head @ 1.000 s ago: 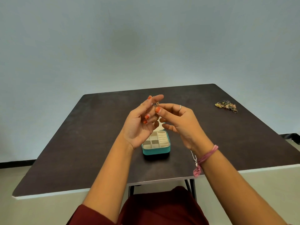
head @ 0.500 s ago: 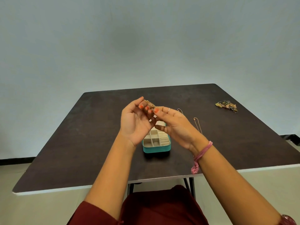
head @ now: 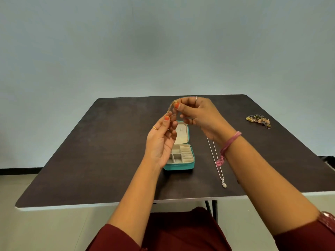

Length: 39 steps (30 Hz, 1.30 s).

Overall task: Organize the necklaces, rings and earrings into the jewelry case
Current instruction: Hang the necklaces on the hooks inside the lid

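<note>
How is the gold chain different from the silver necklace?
The gold chain is held up in the air, pinched by both hands; the silver necklace lies flat on the table. The gold chain is bunched up; the silver necklace is stretched out, with a pendant at its end. Both are thin chains outside the jewelry case.

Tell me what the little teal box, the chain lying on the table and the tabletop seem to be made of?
Jewelry case: teal outside, probably faux leather going by its smooth matte look; cream lining inside looks like soft velvet.
Necklace: thin, bright and silvery with a small pendant, likely metal.
Table: dark brown matte top with faint grain and a pale edge, probably laminate over board.
</note>
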Tool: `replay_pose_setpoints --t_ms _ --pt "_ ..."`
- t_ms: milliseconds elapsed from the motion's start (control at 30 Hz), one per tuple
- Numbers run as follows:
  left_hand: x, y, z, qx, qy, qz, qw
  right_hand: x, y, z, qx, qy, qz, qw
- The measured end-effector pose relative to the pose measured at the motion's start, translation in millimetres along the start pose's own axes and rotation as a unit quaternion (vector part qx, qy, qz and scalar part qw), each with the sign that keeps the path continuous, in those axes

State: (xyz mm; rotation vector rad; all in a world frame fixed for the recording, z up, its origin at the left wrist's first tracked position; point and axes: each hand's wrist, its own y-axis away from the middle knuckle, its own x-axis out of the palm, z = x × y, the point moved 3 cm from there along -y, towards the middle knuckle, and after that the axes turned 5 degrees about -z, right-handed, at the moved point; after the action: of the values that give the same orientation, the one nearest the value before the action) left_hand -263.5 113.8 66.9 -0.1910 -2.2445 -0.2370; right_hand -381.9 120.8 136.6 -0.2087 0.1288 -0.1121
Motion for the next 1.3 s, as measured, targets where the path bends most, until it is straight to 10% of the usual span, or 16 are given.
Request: replay_pose_setpoints --t_ms 367,567,733,1300 --pt "-41.2 -41.9 -6.9 0.086 -0.337 -0.084 0.934 14.0 -36.4 -4.6 -0.147 0.324 -0.011 0.935" --pt "-84.7 -52.9 8.9 0.160 -0.602 -0.163 0.765 14.3 -48.0 -35.4 -0.144 0.389 -0.018 0.910" --pt "-82.4 -66.2 19.6 0.124 -0.682 -0.159 0.703 16.8 -49.2 -56.5 -0.124 0.402 -0.014 0.907" --pt "-99.0 -70.3 19.0 0.122 -0.531 -0.070 0.836 22.6 -53.7 -82.1 -0.148 0.562 -0.045 0.812"
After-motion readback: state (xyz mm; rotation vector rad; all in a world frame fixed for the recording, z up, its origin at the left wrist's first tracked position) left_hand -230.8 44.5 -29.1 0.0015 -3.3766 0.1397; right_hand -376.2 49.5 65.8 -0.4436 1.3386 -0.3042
